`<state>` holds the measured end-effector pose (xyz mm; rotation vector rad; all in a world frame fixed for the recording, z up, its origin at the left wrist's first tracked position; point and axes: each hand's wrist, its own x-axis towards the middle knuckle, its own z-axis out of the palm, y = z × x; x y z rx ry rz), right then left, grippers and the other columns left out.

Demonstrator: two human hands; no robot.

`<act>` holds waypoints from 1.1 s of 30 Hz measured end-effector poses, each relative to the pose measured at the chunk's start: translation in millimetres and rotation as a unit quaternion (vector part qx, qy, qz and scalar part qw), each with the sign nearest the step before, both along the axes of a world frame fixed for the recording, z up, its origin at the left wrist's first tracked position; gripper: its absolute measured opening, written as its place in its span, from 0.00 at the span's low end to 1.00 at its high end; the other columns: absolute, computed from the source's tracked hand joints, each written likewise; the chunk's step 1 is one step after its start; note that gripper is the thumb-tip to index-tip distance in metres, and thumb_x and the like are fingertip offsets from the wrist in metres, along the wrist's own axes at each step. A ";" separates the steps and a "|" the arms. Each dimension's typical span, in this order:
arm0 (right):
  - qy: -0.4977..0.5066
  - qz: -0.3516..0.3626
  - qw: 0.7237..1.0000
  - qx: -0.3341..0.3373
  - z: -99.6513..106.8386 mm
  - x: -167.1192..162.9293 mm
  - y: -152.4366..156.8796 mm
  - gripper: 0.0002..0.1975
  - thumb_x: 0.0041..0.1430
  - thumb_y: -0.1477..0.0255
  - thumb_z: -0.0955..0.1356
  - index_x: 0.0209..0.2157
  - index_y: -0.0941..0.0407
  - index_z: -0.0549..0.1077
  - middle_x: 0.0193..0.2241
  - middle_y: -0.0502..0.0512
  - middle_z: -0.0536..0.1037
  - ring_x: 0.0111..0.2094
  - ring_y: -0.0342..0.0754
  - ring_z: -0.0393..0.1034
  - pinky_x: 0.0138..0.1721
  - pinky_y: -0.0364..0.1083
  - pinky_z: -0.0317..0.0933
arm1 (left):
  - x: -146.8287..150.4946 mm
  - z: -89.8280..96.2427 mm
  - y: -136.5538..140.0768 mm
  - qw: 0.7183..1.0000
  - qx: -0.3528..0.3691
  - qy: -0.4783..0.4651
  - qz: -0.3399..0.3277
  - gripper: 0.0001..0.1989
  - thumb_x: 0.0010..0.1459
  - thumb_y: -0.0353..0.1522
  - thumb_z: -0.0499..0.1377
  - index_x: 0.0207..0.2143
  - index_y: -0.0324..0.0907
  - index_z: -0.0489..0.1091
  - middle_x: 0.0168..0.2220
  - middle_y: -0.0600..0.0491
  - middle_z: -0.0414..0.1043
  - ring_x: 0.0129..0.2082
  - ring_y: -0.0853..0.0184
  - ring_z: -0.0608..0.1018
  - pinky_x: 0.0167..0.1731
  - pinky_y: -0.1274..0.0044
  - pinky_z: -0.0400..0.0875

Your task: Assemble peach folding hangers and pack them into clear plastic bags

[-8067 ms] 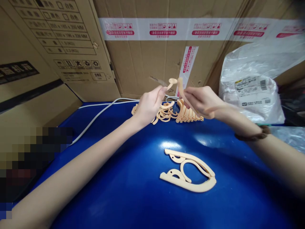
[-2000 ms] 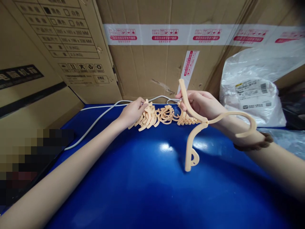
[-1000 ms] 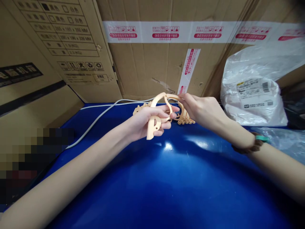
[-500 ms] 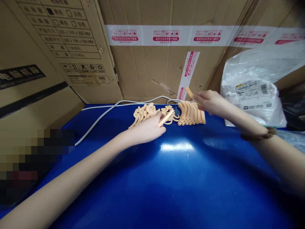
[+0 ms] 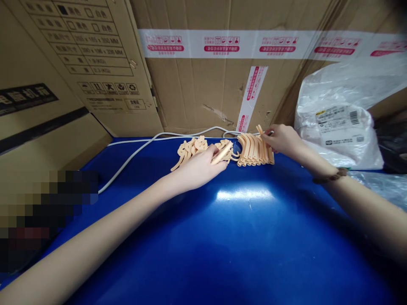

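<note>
My left hand [image 5: 200,169] is closed around a beige plastic hanger [image 5: 222,153], seen nearly edge-on, over a jumbled pile of similar hangers [image 5: 192,147]. Part of that pile is hidden behind the hand. To its right, several more hangers stand side by side in a neat row [image 5: 254,152], their curved arms aligned. My right hand [image 5: 280,137] pinches another beige hanger piece [image 5: 260,129] at the back right end of this row. Its lower part is hidden by the fingers and the row, so I cannot tell whether it touches the others.
The hangers lie at the back of a blue tabletop [image 5: 190,245]. Cardboard boxes [image 5: 190,93] wall off the back and left. A white cable [image 5: 127,163] runs behind the hangers. A white plastic bag with a label [image 5: 340,131] sits at the right, beside my right forearm.
My right hand has moved slightly right and down, bringing its hanger to the row's back right end. My left hand has shifted slightly to the right, still gripping its hanger.
</note>
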<state>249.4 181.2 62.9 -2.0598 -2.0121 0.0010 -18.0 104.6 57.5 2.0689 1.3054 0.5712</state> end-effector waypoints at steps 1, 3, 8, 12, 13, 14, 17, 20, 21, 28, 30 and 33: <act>0.003 0.004 1.000 0.002 -1.5 -0.1 0.5 0.14 0.58 0.68 0.64 0.39 0.59 0.78 0.25 0.61 0.80 0.30 0.56 0.77 0.31 0.48 0.64 | -0.1 -0.5 0.0 1.000 -0.002 0.001 0.001 0.18 0.60 0.44 0.52 0.47 0.45 0.66 0.40 0.51 0.74 0.36 0.60 0.75 0.33 0.73 0.62; 0.008 0.010 1.000 0.005 -4.1 0.0 1.1 0.16 0.58 0.68 0.64 0.43 0.61 0.77 0.27 0.62 0.81 0.30 0.57 0.77 0.31 0.49 0.64 | -0.6 -1.2 0.2 1.000 -0.005 0.004 0.004 0.18 0.60 0.45 0.52 0.46 0.44 0.66 0.41 0.50 0.74 0.36 0.60 0.75 0.33 0.73 0.63; 0.001 0.022 1.000 0.006 -8.1 -0.1 2.3 0.18 0.60 0.66 0.63 0.44 0.62 0.76 0.27 0.63 0.80 0.30 0.57 0.77 0.32 0.49 0.65 | -0.9 -0.4 -0.9 1.000 -0.007 0.004 0.005 0.21 0.61 0.48 0.53 0.47 0.43 0.66 0.40 0.50 0.74 0.36 0.61 0.75 0.32 0.73 0.63; -0.015 0.043 0.999 0.008 -9.2 0.0 3.5 0.16 0.62 0.67 0.62 0.45 0.60 0.76 0.32 0.63 0.81 0.34 0.57 0.77 0.35 0.49 0.64 | 1.2 1.8 -3.6 0.999 -0.021 -0.028 -0.004 0.28 0.61 0.56 0.48 0.45 0.42 0.67 0.41 0.49 0.73 0.35 0.63 0.73 0.32 0.74 0.63; -0.019 0.047 0.999 0.007 -9.2 0.0 3.5 0.16 0.61 0.67 0.62 0.45 0.59 0.75 0.35 0.63 0.82 0.36 0.57 0.77 0.36 0.49 0.64 | 1.7 2.1 -4.1 0.999 -0.024 -0.037 -0.005 0.29 0.61 0.57 0.47 0.44 0.42 0.67 0.40 0.49 0.72 0.35 0.63 0.73 0.31 0.75 0.64; -0.023 0.050 0.998 0.006 -9.1 0.1 3.3 0.16 0.61 0.67 0.62 0.46 0.58 0.75 0.37 0.63 0.82 0.38 0.57 0.77 0.37 0.49 0.64 | 2.1 2.1 -4.4 0.999 -0.027 -0.043 -0.005 0.30 0.61 0.58 0.46 0.43 0.41 0.67 0.39 0.49 0.72 0.34 0.64 0.72 0.31 0.75 0.63; -0.030 0.050 0.998 -0.001 -9.0 0.1 2.0 0.18 0.61 0.64 0.63 0.48 0.57 0.74 0.43 0.62 0.81 0.43 0.60 0.76 0.38 0.50 0.64 | 2.8 1.4 -4.6 0.998 -0.035 -0.048 -0.001 0.30 0.61 0.58 0.46 0.40 0.41 0.67 0.36 0.50 0.70 0.33 0.64 0.71 0.30 0.76 0.63; -0.031 0.050 0.998 -0.005 -9.8 0.7 1.5 0.18 0.60 0.64 0.64 0.48 0.57 0.74 0.43 0.62 0.81 0.43 0.60 0.76 0.38 0.51 0.64 | 3.2 0.9 -4.9 0.998 -0.034 -0.057 0.004 0.28 0.61 0.57 0.47 0.40 0.41 0.66 0.34 0.51 0.68 0.32 0.65 0.70 0.29 0.77 0.62; -0.031 0.051 0.998 -0.004 -10.1 1.3 1.9 0.18 0.59 0.65 0.65 0.48 0.57 0.74 0.43 0.62 0.81 0.42 0.60 0.76 0.38 0.51 0.64 | 3.4 1.0 -5.1 0.998 -0.032 -0.062 0.005 0.28 0.62 0.56 0.47 0.40 0.41 0.66 0.33 0.52 0.68 0.32 0.65 0.70 0.28 0.77 0.61; 0.034 0.092 0.994 0.052 -1.6 -9.3 -7.5 0.16 0.60 0.61 0.65 0.43 0.56 0.76 0.40 0.61 0.80 0.38 0.56 0.74 0.34 0.50 0.63 | 7.3 4.4 -2.7 0.989 -0.061 -0.125 0.060 0.23 0.51 0.51 0.64 0.30 0.42 0.61 0.28 0.55 0.65 0.29 0.68 0.71 0.28 0.77 0.62; 0.142 0.178 0.974 0.020 4.4 -26.4 -22.0 0.20 0.62 0.54 0.63 0.34 0.55 0.77 0.32 0.58 0.80 0.32 0.51 0.72 0.31 0.48 0.62 | 8.9 5.9 -2.2 0.979 -0.086 -0.171 0.070 0.21 0.53 0.47 0.65 0.28 0.42 0.60 0.27 0.55 0.65 0.27 0.69 0.71 0.26 0.78 0.63; 0.311 0.333 0.876 -0.159 12.5 -56.8 -48.3 0.24 0.62 0.51 0.62 0.27 0.55 0.76 0.24 0.53 0.77 0.23 0.44 0.67 0.24 0.44 0.59 | 11.8 9.1 -4.2 0.952 -0.143 -0.262 0.074 0.14 0.64 0.42 0.55 0.32 0.41 0.62 0.30 0.54 0.67 0.26 0.69 0.74 0.23 0.78 0.68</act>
